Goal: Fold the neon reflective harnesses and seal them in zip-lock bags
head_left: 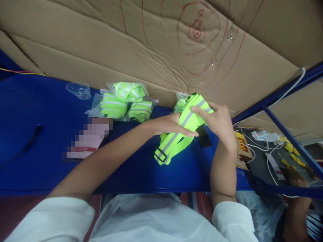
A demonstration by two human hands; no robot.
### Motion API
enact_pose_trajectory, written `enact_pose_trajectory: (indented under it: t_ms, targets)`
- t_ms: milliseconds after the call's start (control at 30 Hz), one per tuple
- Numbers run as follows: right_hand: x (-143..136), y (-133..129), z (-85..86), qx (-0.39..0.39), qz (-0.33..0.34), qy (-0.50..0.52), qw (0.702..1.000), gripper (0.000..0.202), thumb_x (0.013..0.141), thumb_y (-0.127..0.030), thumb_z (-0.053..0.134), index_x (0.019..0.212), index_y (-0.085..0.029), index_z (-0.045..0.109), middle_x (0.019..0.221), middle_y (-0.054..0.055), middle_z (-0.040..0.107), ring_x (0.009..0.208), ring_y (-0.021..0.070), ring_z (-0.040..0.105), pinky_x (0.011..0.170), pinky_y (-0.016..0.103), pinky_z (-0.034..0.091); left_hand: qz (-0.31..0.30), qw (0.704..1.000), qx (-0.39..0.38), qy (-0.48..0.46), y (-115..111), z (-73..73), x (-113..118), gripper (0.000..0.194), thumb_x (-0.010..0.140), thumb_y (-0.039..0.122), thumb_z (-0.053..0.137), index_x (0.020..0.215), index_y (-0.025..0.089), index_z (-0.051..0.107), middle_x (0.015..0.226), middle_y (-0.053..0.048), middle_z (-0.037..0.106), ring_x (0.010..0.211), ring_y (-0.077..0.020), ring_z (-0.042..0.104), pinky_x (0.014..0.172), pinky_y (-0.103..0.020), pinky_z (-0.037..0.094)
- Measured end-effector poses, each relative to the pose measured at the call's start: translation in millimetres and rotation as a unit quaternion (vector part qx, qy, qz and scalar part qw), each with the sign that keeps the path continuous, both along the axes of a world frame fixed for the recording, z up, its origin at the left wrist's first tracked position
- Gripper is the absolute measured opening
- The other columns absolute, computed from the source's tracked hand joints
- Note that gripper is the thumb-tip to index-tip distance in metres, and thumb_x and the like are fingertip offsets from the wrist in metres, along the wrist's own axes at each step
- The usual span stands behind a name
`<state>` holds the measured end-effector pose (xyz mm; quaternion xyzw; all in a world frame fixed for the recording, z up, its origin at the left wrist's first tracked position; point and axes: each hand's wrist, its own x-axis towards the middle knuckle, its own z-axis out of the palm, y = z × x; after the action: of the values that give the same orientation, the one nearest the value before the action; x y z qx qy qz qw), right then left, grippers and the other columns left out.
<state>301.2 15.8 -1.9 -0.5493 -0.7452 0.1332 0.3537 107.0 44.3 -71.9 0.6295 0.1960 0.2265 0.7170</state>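
A neon-yellow reflective strap (187, 118) with a grey stripe hangs in folded layers between my hands above the blue table. My right hand (219, 122) pinches its upper folds, thumb on top. My left hand (171, 125) is closed around the middle of the layers, its fingers partly hidden behind them. At the lower end, a black slide buckle (160, 155) sits on the strap, near a hanging loop. Right behind the strap lies a bagged neon-yellow bundle (179, 105), partly covered. A dark phone-like object (204, 137) rests on the table below my right hand.
Several bagged neon straps (114, 106) are piled against the cardboard wall (161, 43). A clear plastic cup-like item (78, 90) and a blurred-out pinkish packet (88, 139) lie on the left of the blue table (141, 171). Beyond the blue frame, a person's hand (299, 179) is near yellow pieces.
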Motion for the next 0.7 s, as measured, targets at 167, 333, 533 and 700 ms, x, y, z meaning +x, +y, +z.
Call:
enact_pose_trajectory:
  t_ms: [167,333,533,700]
  targets:
    - [12.5,-0.2,1.6,-0.158,0.083,0.075,0.981,0.046,0.078,-0.064,0.082,0.09,-0.019,0.081,0.078,0.002,0.075,0.066,0.0162,0.065,0.056,0.026,0.048,-0.119,0.992,0.028,-0.025,3.0,-4.1,-2.6,0.049,0.084,0.039,0.083,0.129,0.021,0.073,0.137,-0.01,0.071,0.131,-0.0255,0.066,0.109,-0.033,0.053]
    - [18.3,4.6,-2.2,-0.276,0.146,0.224,0.923,0.047,0.078,-0.066,0.082,0.094,-0.022,0.081,0.077,0.003,0.077,0.058,0.0159,0.066,0.052,0.027,0.054,-0.165,0.986,-0.027,0.02,-0.3,-0.6,-8.7,0.06,0.082,0.048,0.084,0.135,0.023,0.069,0.138,-0.011,0.07,0.125,-0.0271,0.069,0.102,-0.035,0.058]
    - [6.1,8.2,-9.0,-0.252,0.133,0.264,0.921,0.051,0.088,-0.07,0.068,0.1,-0.022,0.08,0.081,0.006,0.076,0.063,0.0196,0.068,0.054,0.03,0.056,-0.056,0.995,0.077,0.035,-7.1,0.7,0.4,0.054,0.086,0.047,0.079,0.127,0.014,0.07,0.13,-0.014,0.072,0.119,-0.0266,0.07,0.103,-0.039,0.057]
    - [-0.3,3.4,-8.2,-0.087,0.131,0.14,0.978,0.046,0.091,-0.063,0.07,0.118,-0.027,0.073,0.114,0.004,0.075,0.093,0.0193,0.071,0.08,0.031,0.059,-0.046,0.976,0.186,0.103,-4.5,14.1,-14.0,0.043,0.094,0.049,0.067,0.121,0.016,0.073,0.123,-0.006,0.076,0.111,-0.0198,0.071,0.099,-0.027,0.055]
